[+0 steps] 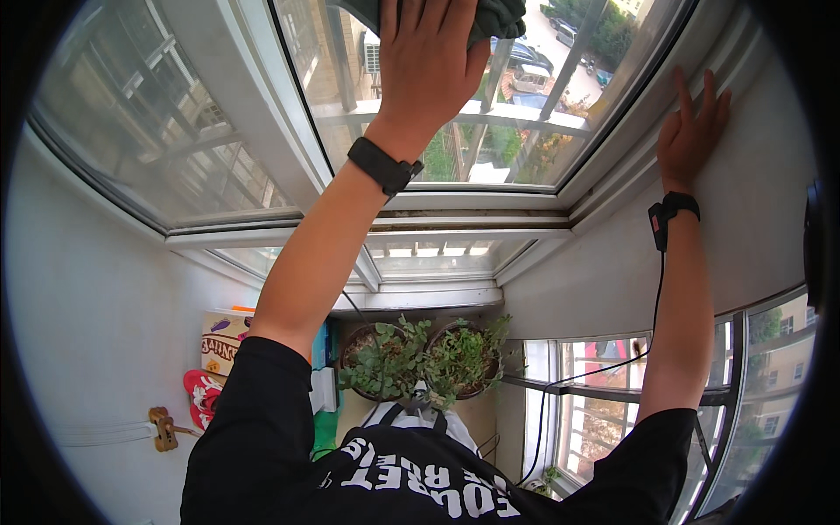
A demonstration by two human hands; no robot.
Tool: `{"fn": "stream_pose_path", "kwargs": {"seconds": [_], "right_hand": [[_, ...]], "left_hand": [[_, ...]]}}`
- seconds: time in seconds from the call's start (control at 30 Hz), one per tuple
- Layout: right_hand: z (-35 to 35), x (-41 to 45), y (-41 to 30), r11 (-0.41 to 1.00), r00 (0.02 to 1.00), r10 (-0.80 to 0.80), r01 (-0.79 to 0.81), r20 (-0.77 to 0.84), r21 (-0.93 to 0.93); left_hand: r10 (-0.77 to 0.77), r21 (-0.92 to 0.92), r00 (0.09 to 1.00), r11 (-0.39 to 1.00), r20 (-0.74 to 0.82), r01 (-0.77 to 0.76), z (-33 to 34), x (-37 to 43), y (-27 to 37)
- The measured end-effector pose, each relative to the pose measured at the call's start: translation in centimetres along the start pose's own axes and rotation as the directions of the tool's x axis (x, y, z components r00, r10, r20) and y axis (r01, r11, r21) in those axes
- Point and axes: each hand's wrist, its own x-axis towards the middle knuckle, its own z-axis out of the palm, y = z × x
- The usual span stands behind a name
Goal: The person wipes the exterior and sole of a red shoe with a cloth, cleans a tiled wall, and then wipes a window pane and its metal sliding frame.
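Note:
My left hand (426,72) is at the top, its back towards me, over a dark grey-green cloth (500,20) on the window pane (394,147). The fingertips run past the picture's top edge. Bunched folds of the cloth stick out beside the thumb. At the right, my right hand (692,134) rests with fingers spread against the white window frame (712,49) and the wall beside it. It holds nothing. Each wrist wears a black strap, and a cable hangs from the right one.
A second sash (151,125) stands at the left, above a sill track (472,222). Below are two potted plants (387,361), a printed box (220,341) and red shoes (205,394). A black cable (594,373) crosses an open dark-framed window (738,367) at lower right. Metal bars stand outside.

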Motion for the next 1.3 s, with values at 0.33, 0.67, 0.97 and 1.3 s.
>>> {"fn": "stream_pose_path", "kwargs": {"seconds": [0.33,0.67,0.97,1.3], "right_hand": [[1.0,-0.4,-2.0,0.998,0.998,0.06,-0.06,0.003,-0.017],[-1.0,0.6,-0.2,0.996,0.995,0.079,-0.076,0.056,-0.046],[1.8,-8.5,-8.0,0.942,0.938,0.336,-0.335,0.08,-0.03],[1.9,-8.6,-7.5,0.96,0.956,0.28,-0.278,0.09,-0.03]], "left_hand": [[0.513,-0.279,0.675,0.857,0.53,-0.433,6.6,-18.7,2.8],[-0.057,-0.217,0.983,0.972,0.173,0.094,3.1,-4.5,1.0],[0.515,-0.469,0.724,0.833,0.46,-0.294,12.0,-20.0,9.8],[0.538,-0.37,0.688,0.841,0.487,-0.395,12.0,-21.6,10.7]]}}
